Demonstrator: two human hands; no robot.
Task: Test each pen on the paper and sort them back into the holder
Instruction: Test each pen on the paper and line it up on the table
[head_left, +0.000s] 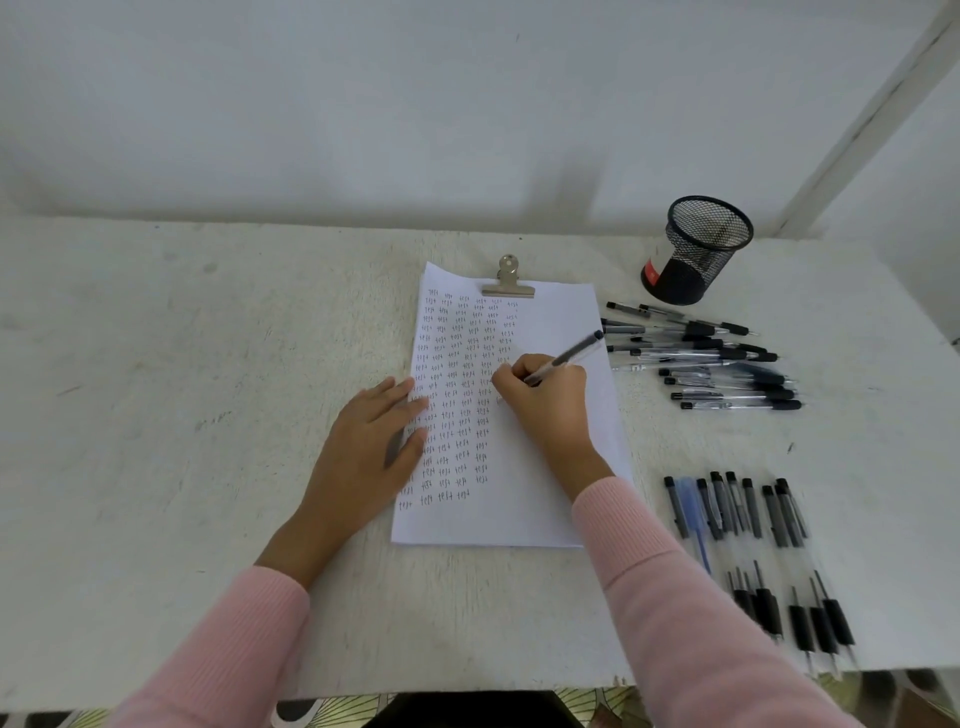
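"test" — handwritten repeatedly in columns — covers the paper (563, 322) under the left hand (374, 441) and right hand (545, 402); the red label (651, 273) on the holder (698, 249) is unreadable.

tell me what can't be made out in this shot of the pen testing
- Head view: pen tip hidden by the right hand, so whether it marks the paper is unclear.
- Head view: left hand covers writing at the paper's left edge.
- Head view: holder's red label too small to read.
- Head view: near pens' tips blurred.
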